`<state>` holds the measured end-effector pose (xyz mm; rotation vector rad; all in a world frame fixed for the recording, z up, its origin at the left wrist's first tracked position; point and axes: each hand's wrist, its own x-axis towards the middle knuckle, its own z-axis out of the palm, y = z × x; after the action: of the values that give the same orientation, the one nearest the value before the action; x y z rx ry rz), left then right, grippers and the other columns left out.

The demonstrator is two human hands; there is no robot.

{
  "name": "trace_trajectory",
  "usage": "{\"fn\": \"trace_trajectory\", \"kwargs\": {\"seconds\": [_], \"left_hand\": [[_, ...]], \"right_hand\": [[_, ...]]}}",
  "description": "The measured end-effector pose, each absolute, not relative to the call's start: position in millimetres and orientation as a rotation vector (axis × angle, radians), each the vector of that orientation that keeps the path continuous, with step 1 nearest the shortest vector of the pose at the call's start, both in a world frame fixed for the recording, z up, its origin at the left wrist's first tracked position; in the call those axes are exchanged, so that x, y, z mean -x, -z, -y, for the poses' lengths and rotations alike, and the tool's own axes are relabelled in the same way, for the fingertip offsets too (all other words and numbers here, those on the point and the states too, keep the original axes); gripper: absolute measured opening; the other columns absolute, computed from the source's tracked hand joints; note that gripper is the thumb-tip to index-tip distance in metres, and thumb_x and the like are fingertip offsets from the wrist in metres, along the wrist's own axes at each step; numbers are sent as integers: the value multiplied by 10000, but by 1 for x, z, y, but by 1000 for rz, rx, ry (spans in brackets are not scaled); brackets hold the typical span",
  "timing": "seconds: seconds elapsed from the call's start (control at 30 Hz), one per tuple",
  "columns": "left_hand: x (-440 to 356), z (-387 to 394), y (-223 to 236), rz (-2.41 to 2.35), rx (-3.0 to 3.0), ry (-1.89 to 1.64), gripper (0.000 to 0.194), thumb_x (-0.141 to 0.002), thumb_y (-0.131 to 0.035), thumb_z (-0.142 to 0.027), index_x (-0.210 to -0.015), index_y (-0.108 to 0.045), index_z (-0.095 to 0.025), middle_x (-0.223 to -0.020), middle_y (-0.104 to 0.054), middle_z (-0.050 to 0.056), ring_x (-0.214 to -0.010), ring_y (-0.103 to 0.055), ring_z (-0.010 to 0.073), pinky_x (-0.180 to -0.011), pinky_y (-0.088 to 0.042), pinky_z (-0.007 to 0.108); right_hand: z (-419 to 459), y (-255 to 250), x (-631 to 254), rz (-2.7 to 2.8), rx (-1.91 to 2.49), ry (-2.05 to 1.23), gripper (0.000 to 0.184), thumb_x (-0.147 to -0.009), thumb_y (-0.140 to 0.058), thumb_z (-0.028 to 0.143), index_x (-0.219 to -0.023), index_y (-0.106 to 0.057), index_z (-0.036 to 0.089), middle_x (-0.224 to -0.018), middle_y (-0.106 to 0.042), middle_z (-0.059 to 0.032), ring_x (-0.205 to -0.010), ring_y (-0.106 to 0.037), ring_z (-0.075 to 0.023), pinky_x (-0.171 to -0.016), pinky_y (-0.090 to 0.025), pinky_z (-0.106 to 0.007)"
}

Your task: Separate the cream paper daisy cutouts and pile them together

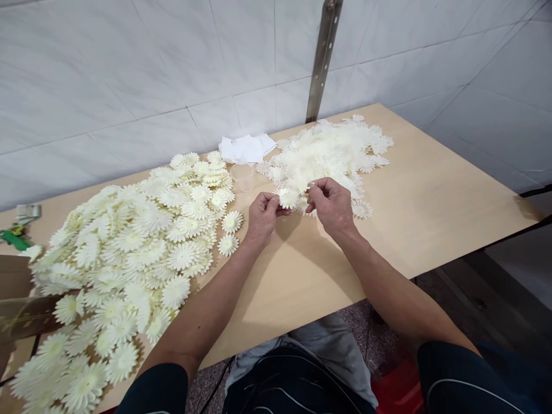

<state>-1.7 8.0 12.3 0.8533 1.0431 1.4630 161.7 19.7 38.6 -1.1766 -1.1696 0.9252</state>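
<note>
My left hand [264, 217] is closed in a pinch on the edge of a cream artificial flower [287, 198], held just above the table. Close beside it, my right hand [331, 204] pinches a small pale-yellow flower piece [303, 188] between thumb and fingertips; its exact shape is partly covered. Behind both hands spreads a heap of thin whitish flower petal layers [323, 152]. To the left lies a large pile of fuller cream flowers [142, 230], with two single flowers [232, 222] at its right edge.
A clear round dish [242, 177] and white paper sheets [245, 149] lie between the piles, near the tiled wall [172, 63]. A metal upright [323, 63] stands behind the wooden table [431, 190]. At far left are a green-handled tool [15, 240] and a brown box [15, 282].
</note>
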Motion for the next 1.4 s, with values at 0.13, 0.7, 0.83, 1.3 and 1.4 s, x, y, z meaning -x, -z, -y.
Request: {"fn": "trace_trajectory", "kwargs": {"seconds": [0.13, 0.7, 0.83, 1.3, 1.4], "left_hand": [[5, -9, -17, -1130, -811, -1466, 362, -905, -893, -426, -863, -615, -196, -721, -711, -13, -658, -724, 139, -719, -669, 300], [66, 15, -61, -1725, -1297, -737, 134, -849, -769, -153, -719, -775, -187, -609, -665, 11, -476, -532, 133, -497, -372, 265], [58, 15, -60, -1782, -1434, -1015, 86, -874, -793, -196, -790, -804, -187, -806, -790, 43, -569, -607, 132, -574, -448, 260], [20, 2, -40, -1114, -962, -1178, 456, -809, -948, -563, -919, -756, -165, -812, -760, 48, -745, -730, 170, -693, -608, 276], [19, 4, -40, -1158, -930, -1228, 390, -861, -920, -497, -984, -732, -178, -810, -746, 24, -727, -718, 155, -679, -603, 260]], "right_hand": [[-23, -40, -167, 1069, 1126, -856, 235, -915, -766, 425, -879, -642, 228, -646, -578, 75, -475, -577, -94, -459, -536, -223], [-14, -42, -167, 1295, 1104, -844, 221, -946, -754, 388, -835, -652, 226, -655, -586, 43, -522, -574, -122, -443, -528, -241], [-9, -40, -162, 1487, 1082, -786, 191, -962, -730, 363, -843, -690, 220, -709, -656, 4, -591, -616, -144, -492, -534, -259], [-11, -23, -157, 1734, 991, -511, 202, -999, -679, 288, -1157, -772, 206, -1105, -806, -108, -794, -724, -196, -630, -618, -321], [-14, -21, -160, 1681, 1061, -568, 322, -985, -730, 367, -1253, -751, 188, -1116, -798, -118, -783, -716, -201, -613, -611, -323]]}}
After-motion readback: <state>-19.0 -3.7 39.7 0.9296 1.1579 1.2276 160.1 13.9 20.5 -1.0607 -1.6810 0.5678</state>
